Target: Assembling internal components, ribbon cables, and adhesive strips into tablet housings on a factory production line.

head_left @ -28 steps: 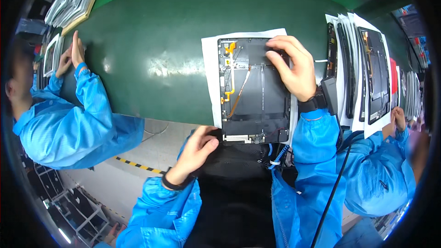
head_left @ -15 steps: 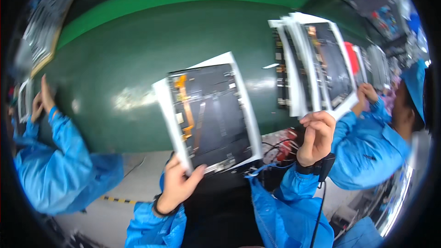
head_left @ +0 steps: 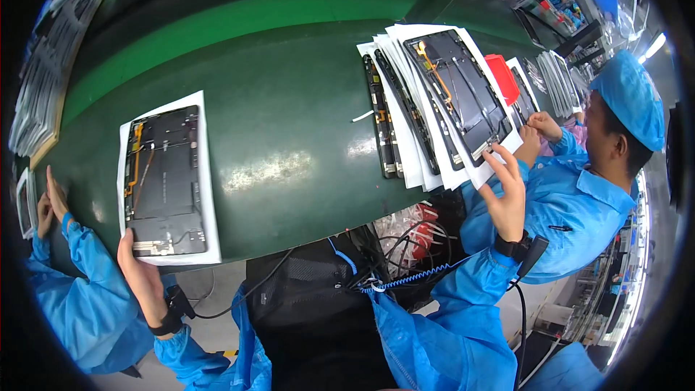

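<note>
Two hands at opposite ends of a green counter [head_left: 289, 123], each at an opened tablet on a white sheet.

Head view: the left hand [head_left: 141, 275] grips the near edge of the white sheet [head_left: 208, 195] carrying an opened tablet back [head_left: 161, 182], thumb on top, at the counter's left. The right hand [head_left: 505, 192], fingers spread, touches the near corner of the top tablet [head_left: 460, 90] on an overlapping stack of sheeted tablets [head_left: 405, 116] at the right. A co-worker's hand [head_left: 544, 127] rests just beside the stack.
</note>
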`<control>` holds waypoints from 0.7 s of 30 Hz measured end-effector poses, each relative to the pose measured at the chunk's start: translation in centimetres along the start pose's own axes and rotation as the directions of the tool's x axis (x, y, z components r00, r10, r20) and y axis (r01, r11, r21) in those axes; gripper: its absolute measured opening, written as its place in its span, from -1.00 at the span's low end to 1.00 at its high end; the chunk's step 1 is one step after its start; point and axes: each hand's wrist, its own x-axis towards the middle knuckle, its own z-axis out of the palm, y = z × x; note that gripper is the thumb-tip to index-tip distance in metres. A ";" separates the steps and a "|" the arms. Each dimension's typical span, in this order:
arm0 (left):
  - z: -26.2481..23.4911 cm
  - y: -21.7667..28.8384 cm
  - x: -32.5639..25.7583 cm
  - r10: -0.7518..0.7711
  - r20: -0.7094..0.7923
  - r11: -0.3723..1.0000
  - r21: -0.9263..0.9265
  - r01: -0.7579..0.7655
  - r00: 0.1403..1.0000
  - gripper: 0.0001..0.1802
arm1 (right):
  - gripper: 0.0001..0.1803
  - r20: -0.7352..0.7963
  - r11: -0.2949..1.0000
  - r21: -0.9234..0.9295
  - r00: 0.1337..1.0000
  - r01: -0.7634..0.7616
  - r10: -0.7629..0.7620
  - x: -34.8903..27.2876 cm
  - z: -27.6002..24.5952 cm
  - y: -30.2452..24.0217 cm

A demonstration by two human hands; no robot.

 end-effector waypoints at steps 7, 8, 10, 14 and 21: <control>3.1 1.2 -4.6 0.645 0.094 0.473 0.730 -0.493 0.758 -0.30 | -0.76 0.059 0.929 0.296 0.975 -0.224 0.216 1.4 -0.5 -1.1; 4.2 1.6 -5.2 0.665 0.116 0.478 0.693 -0.540 0.738 -0.31 | -0.79 -0.007 0.914 0.354 0.976 -0.200 0.216 1.5 -0.1 -1.2; 6.5 2.0 -6.1 0.699 0.156 0.485 0.613 -0.623 0.698 -0.32 | -0.83 -0.186 0.942 0.335 0.978 -0.028 0.095 2.1 0.3 -0.7; 9.7 0.7 -8.7 0.692 0.418 0.466 0.365 -0.806 0.589 -0.42 | -0.88 -0.449 0.911 0.299 0.884 0.284 -0.128 3.0 1.8 -1.2; 20.0 -1.8 -13.4 -0.146 0.809 0.965 -0.010 0.263 0.569 -0.38 | -0.53 -0.092 0.851 0.227 0.880 0.474 -0.466 -1.8 5.9 -13.7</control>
